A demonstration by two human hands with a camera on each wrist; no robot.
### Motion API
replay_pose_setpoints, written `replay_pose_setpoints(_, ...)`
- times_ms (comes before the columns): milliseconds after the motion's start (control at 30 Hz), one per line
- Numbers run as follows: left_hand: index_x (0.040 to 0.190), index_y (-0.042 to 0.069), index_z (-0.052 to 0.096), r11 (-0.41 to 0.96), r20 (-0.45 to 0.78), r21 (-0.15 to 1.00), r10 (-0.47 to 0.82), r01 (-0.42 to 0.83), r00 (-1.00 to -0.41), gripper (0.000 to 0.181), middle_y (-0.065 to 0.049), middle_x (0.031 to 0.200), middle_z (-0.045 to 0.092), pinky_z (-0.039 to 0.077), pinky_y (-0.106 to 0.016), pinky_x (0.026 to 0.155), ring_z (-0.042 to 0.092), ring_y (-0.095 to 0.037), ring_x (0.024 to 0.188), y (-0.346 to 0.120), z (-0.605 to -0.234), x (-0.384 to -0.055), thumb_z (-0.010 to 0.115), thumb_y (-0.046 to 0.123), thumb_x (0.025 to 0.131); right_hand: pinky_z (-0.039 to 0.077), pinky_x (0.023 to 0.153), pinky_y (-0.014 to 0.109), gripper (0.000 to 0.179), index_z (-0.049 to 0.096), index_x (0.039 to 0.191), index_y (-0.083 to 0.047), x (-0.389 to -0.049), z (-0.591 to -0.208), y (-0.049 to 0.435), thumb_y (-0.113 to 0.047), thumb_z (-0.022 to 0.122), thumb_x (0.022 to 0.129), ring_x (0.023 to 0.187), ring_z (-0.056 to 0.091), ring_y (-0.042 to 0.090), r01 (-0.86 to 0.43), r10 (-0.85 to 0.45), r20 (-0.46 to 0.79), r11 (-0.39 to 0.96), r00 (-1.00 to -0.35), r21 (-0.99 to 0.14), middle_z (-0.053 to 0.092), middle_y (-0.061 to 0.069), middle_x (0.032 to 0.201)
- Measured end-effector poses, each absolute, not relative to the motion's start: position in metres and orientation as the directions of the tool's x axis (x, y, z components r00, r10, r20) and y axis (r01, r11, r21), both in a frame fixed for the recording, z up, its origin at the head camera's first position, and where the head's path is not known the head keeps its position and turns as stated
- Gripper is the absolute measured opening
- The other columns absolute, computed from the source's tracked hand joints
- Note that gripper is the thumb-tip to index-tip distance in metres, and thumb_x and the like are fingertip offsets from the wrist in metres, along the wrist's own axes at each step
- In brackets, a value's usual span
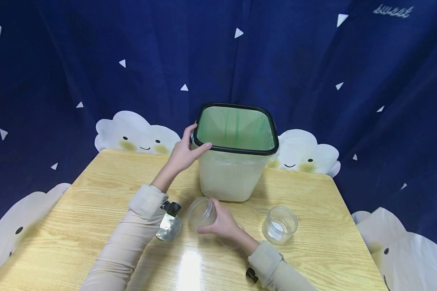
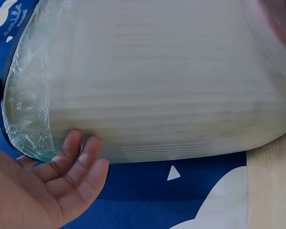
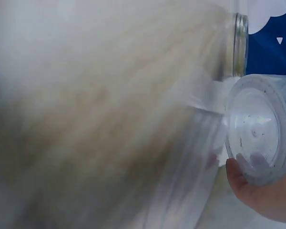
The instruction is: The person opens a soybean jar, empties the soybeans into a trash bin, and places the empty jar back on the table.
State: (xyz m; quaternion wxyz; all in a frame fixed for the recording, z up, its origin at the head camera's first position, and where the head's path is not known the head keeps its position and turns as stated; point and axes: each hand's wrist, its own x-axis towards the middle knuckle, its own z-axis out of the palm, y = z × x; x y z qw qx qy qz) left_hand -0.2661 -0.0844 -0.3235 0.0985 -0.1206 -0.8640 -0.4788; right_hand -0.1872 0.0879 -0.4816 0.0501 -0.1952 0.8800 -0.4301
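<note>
A whitish bin (image 1: pixel 229 178) with a black rim and a pale green liner stands upright at the back of the table. My left hand (image 1: pixel 183 153) grips the rim at its left corner. In the left wrist view, that hand (image 2: pixel 62 191) has its other fingers bent beside the bin wall (image 2: pixel 171 86). In front of the bin, my right hand (image 1: pixel 222 220) holds a clear plastic jar (image 1: pixel 200 214), tilted. The right wrist view shows the jar's round base (image 3: pixel 255 129), with fingertips seen through the plastic.
A second clear plastic jar (image 1: pixel 279 226) stands to the right. A shiny silver disc (image 1: pixel 168 230) lies below the left wrist. A clear round item (image 1: pixel 230 242) is partly hidden under the right wrist. Behind the wooden table (image 1: pixel 105 190) hangs a blue curtain (image 1: pixel 160 52).
</note>
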Motion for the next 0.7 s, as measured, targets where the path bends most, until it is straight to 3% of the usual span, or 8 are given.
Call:
replay_pose_setpoints(233, 0.143, 0.02, 0.021, 0.498, 0.286, 0.811, 0.119, 0.306, -0.951, 0.074, 0.003, 0.054, 0.029, 0.032, -0.03, 0.046, 0.034, -0.016, 0.048, -0.085, -0.323, -0.265, 0.06, 0.042, 0.084, 0.041, 0.087, 0.041, 0.093, 0.039, 0.13, -0.008, -0.185, -0.489, 0.084, -0.038, 0.085, 0.055, 0.104, 0.051, 0.024, -0.28, -0.383, 0.089, 0.48, -0.919, -0.832, 0.053, 0.012, 0.118)
replay_pose_setpoints(533, 0.143, 0.02, 0.022, 0.496, 0.287, 0.812, 0.117, 0.307, -0.951, 0.074, 0.003, 0.053, 0.03, 0.033, -0.031, 0.047, 0.035, -0.016, 0.048, -0.085, -0.324, -0.266, 0.06, 0.043, 0.084, 0.035, 0.092, 0.052, 0.1, 0.036, 0.136, -0.013, -0.178, -0.49, 0.09, -0.04, 0.086, 0.053, 0.116, 0.038, 0.029, -0.219, -0.344, 0.04, 0.5, -0.938, -0.838, 0.04, 0.011, 0.128)
replay_pose_setpoints(700, 0.143, 0.02, 0.023, 0.494, 0.28, 0.816, 0.113, 0.299, -0.953, 0.074, 0.002, 0.054, 0.029, 0.033, -0.031, 0.047, 0.034, -0.016, 0.048, -0.084, -0.324, -0.267, 0.06, 0.043, 0.083, 0.036, 0.093, 0.048, 0.099, 0.038, 0.134, -0.012, -0.176, -0.492, 0.091, -0.028, 0.088, 0.05, 0.112, 0.046, 0.028, -0.216, -0.359, 0.051, 0.435, -0.932, -0.874, 0.048, 0.01, 0.125)
